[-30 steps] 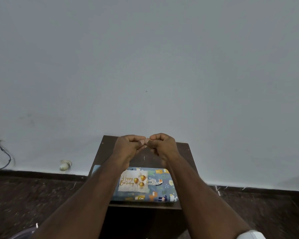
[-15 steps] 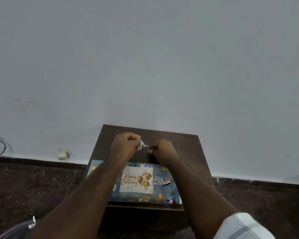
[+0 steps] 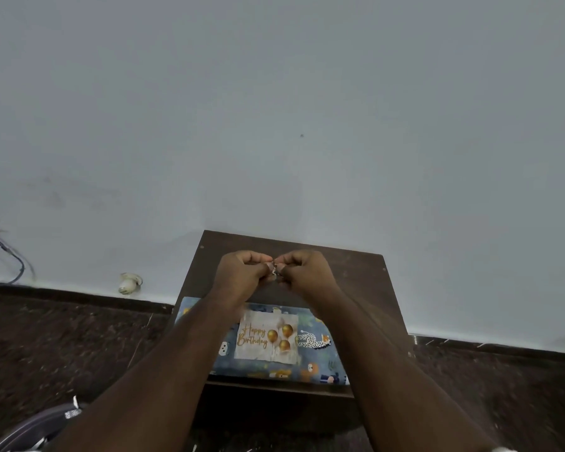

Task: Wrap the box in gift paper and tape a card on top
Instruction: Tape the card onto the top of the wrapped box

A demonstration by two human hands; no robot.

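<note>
A box wrapped in blue animal-print gift paper lies along the near edge of a small dark wooden table. On top of it rests a white "Happy Birthday" card with gold balloons. Above the far side of the box, my left hand and my right hand are held close together with curled fingers. Between their fingertips they pinch a small crumpled piece of tape. Both forearms cross over the ends of the box and hide parts of it.
The table stands against a pale wall on a dark speckled floor. A white plug lies by the skirting at the left, with cables further left. A dark rounded object shows at the bottom left.
The hands parted slightly half a second ago with a bit of tape showing between them, then came back together. The view has tilted a little downward, showing more of the table.
</note>
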